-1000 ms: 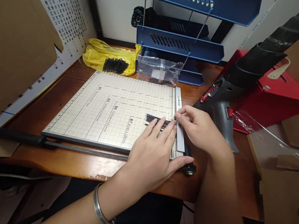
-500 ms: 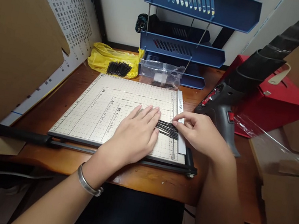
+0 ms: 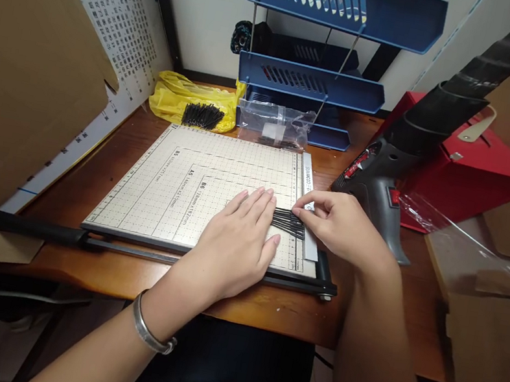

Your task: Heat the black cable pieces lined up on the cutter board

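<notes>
Bundle of thin black strands (image 3: 285, 223) lies on the gridded paper-trimmer board (image 3: 135, 196), between the hands, long axis running left to right, right ends at the silver guide strip (image 3: 310, 248). Left hand (image 3: 239, 241), flat with fingers extended, covers the strands' left part; right hand (image 3: 336, 222), thumb and forefinger pinched together, is at their upper right end, actual grip on a strand cannot be told.

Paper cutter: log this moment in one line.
left hand: palm-down over black strands | right hand: fingertips together near strands' right ends | paper cutter: blade arm lowered
</notes>
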The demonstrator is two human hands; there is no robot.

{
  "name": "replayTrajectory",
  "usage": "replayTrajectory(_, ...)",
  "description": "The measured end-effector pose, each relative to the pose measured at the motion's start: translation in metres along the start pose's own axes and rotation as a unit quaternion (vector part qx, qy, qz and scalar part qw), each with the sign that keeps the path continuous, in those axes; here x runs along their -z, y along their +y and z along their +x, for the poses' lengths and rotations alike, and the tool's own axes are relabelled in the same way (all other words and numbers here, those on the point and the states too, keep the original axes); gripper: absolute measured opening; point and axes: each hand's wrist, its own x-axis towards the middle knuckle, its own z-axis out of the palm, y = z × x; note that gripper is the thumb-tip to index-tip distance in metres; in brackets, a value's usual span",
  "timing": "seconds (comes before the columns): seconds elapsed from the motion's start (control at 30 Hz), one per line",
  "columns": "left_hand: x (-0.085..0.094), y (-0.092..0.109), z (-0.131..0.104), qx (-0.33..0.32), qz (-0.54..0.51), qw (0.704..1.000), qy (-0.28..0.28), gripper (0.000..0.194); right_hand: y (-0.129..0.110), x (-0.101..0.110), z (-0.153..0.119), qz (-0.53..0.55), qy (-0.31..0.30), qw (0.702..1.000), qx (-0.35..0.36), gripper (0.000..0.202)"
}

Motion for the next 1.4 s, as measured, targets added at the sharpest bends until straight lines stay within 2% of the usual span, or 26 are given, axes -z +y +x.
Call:
replayTrajectory(0.17,0.0,0.002,0.003,-0.003,-0.006,1.0,-0.015,0.065,-0.002,0.001,-0.001,-0.008,-0.005,1.0,-0.018,0.022)
replayTrajectory(0.27,0.0,0.002,0.003,-0.003,-0.022,1.0,-0.022,0.064,-0.003,0.001,-0.003,-0.033,0.006,0.999,-0.034,0.029)
replayTrajectory(0.37,-0.001,0.002,0.003,-0.003,-0.033,0.999,-0.02,0.063,-0.006,-0.002,-0.004,-0.049,0.027,0.998,-0.021,0.048)
replayTrajectory(0.43,-0.002,0.002,0.002,-0.001,-0.036,0.999,-0.012,0.063,-0.01,-0.003,-0.004,-0.044,0.013,0.999,-0.015,0.062)
replayTrajectory(0.53,-0.003,0.002,0.002,-0.003,-0.037,0.999,0.001,0.062,-0.013,-0.004,-0.003,-0.036,-0.013,0.999,-0.034,0.072)
replayTrajectory(0.63,-0.004,0.002,0.001,-0.006,-0.038,0.999,0.004,0.062,-0.012,-0.004,-0.002,-0.037,-0.006,0.998,-0.058,0.075)
replayTrajectory(0.73,-0.003,0.002,0.001,-0.004,-0.038,0.999,-0.004,0.062,-0.003,-0.001,-0.003,-0.026,-0.004,0.998,-0.052,0.073)
replayTrajectory(0.8,-0.003,0.002,0.001,-0.002,-0.038,0.999,-0.009,0.063,0.003,0.003,-0.005,-0.005,-0.026,0.999,-0.033,0.074)
replayTrajectory(0.97,-0.003,0.001,0.001,-0.006,-0.037,0.999,-0.006,0.063,0.006,0.009,-0.011,0.005,-0.088,0.996,-0.025,0.094)
replayTrajectory(1.27,-0.004,0.001,0.0,-0.014,-0.031,0.999,-0.003,0.062,0.003,0.007,-0.009,-0.011,-0.066,0.997,-0.024,0.082)
replayTrajectory(1.4,-0.003,0.001,0.001,-0.014,-0.028,0.999,-0.009,0.062,-0.001,0.004,-0.007,-0.029,-0.036,0.998,-0.049,0.077)
